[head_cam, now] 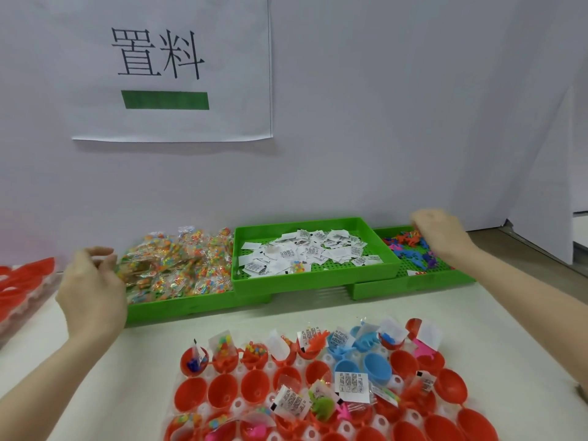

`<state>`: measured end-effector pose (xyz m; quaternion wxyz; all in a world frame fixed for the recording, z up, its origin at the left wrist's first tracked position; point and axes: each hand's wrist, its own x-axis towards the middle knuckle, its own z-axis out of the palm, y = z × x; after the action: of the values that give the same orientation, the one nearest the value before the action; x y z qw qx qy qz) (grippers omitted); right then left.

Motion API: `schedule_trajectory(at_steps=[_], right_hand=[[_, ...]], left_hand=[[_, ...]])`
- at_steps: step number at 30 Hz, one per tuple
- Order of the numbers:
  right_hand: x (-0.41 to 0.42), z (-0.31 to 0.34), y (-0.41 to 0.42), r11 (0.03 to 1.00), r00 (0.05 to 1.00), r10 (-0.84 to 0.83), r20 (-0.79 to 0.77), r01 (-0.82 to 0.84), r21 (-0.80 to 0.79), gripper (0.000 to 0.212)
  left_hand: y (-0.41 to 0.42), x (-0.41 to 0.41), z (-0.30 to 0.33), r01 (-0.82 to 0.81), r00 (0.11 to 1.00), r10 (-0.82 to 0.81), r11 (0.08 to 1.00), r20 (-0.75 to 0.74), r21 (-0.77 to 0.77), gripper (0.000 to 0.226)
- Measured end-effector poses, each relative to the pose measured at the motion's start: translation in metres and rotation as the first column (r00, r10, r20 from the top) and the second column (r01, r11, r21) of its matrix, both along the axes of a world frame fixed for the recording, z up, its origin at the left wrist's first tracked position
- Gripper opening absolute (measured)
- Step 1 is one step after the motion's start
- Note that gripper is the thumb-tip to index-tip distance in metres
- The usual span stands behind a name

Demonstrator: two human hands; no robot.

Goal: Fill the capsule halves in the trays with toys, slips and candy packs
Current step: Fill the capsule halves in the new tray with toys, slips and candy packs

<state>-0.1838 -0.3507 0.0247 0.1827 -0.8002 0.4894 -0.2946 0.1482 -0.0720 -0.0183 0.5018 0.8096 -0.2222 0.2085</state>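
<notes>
We are reaching our left hand [92, 284] into the candy packs [178, 262] at ten o'clock, grasp unclear; our right hand [442, 237] is curling over the toys [410, 246] at two o'clock. Many capsule halves [318, 386] at six o'clock are still sitting empty.

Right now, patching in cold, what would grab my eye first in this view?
The three green bins along the wall: candy packs on the left, paper slips in the middle, small toys on the right. The left hand reaches at the candy, the right hand into the toys. Nearest, a tray of red capsule halves, partly filled.
</notes>
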Motion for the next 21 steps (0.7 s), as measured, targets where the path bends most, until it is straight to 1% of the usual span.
schedule_trajectory(at_steps=[2, 3, 5, 6, 7, 8, 9, 11, 12, 13, 15, 18, 19, 21], right_hand=[[0.02, 0.005, 0.017, 0.999, 0.998, 0.045, 0.033, -0.045, -0.011, 0.045], [0.03, 0.007, 0.024, 0.998, 0.998, 0.069, 0.011, -0.069, -0.016, 0.048], [0.049, 0.008, 0.035, 0.991, 0.987, 0.124, -0.099, -0.129, -0.045, 0.045], [0.056, 0.008, 0.038, 0.986, 0.977, 0.155, -0.148, -0.163, -0.045, 0.038], [0.062, 0.008, 0.04, 0.981, 0.962, 0.185, -0.199, -0.194, -0.025, 0.028], [0.066, 0.008, 0.041, 0.977, 0.944, 0.206, -0.257, -0.212, 0.005, 0.026], [0.07, 0.007, 0.043, 0.975, 0.921, 0.217, -0.323, -0.219, 0.033, 0.035], [0.074, 0.003, 0.043, 0.976, 0.871, 0.216, -0.441, -0.2, 0.083, 0.051], [0.075, 0.001, 0.043, 0.977, 0.853, 0.214, -0.475, -0.186, 0.106, 0.052], [0.075, 0.0, 0.043, 0.976, 0.847, 0.218, -0.485, -0.177, 0.128, 0.05], [0.074, -0.003, 0.042, 0.973, 0.87, 0.227, -0.439, -0.181, 0.143, 0.04], [0.071, -0.005, 0.043, 0.977, 0.904, 0.213, -0.372, -0.197, 0.081, 0.02], [0.07, -0.006, 0.044, 0.976, 0.905, 0.215, -0.366, -0.208, 0.06, 0.016], [0.068, -0.008, 0.046, 0.976, 0.903, 0.208, -0.375, -0.218, 0.017, 0.015]], left_hand=[[0.001, -0.007, 0.006, -0.011, 0.999, 0.007, 0.994, -0.036, -0.106, 0.019], [0.002, -0.013, 0.009, 0.011, 0.998, -0.022, 0.985, -0.064, -0.172, 0.018], [0.008, -0.032, 0.015, 0.086, 0.983, -0.132, 0.944, -0.125, -0.317, 0.01], [0.012, -0.044, 0.018, 0.128, 0.97, -0.198, 0.912, -0.145, -0.39, 0.01], [0.016, -0.057, 0.021, 0.165, 0.954, -0.259, 0.873, -0.151, -0.46, 0.016], [0.021, -0.07, 0.024, 0.199, 0.937, -0.316, 0.834, -0.15, -0.514, 0.021], [0.026, -0.082, 0.027, 0.235, 0.92, -0.365, 0.803, -0.141, -0.547, 0.024], [0.034, -0.099, 0.032, 0.302, 0.89, -0.44, 0.767, -0.121, -0.566, 0.025], [0.037, -0.104, 0.034, 0.325, 0.876, -0.467, 0.754, -0.119, -0.571, 0.026], [0.039, -0.108, 0.037, 0.343, 0.859, -0.497, 0.738, -0.124, -0.581, 0.024], [0.043, -0.113, 0.042, 0.371, 0.824, -0.55, 0.706, -0.137, -0.603, 0.013], [0.044, -0.118, 0.046, 0.373, 0.786, -0.59, 0.692, -0.186, -0.618, 0.016], [0.043, -0.12, 0.048, 0.366, 0.778, -0.594, 0.692, -0.203, -0.622, 0.016], [0.043, -0.123, 0.05, 0.369, 0.766, -0.605, 0.691, -0.217, -0.621, 0.015]])
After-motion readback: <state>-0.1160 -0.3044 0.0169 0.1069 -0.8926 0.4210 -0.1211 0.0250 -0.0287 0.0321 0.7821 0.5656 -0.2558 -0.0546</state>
